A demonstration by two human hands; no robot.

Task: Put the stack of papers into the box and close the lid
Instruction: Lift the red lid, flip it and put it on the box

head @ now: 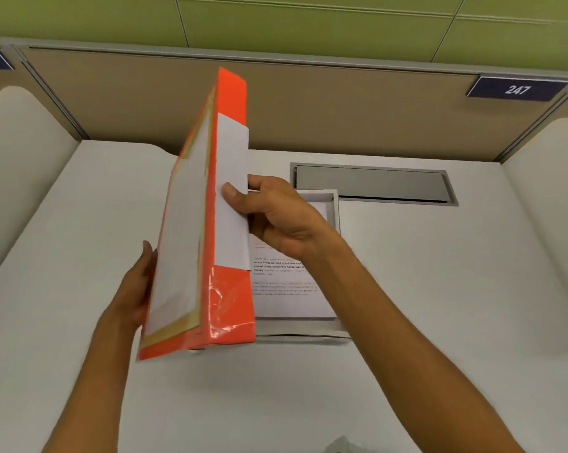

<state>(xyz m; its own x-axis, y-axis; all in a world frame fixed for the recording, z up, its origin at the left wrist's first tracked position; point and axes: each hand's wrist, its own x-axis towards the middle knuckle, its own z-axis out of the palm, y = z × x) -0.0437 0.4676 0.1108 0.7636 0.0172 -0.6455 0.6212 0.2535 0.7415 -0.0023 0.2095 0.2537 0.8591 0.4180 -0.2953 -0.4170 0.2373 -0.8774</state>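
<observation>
Orange lid (232,305), upright, blank white label: right grip (276,217) pinches its edge; left grip (135,286) apparently flat against its outer face. Stack of papers (292,302), print illegible, in box (336,207) beneath right grip. Plate (517,89) reads "247".

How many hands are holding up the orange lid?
2. The left hand rests against the left face of the orange lid, fingers mostly hidden; the right hand pinches its side at the white label.

Left of box (336,204) behind lid (233,305)
</observation>
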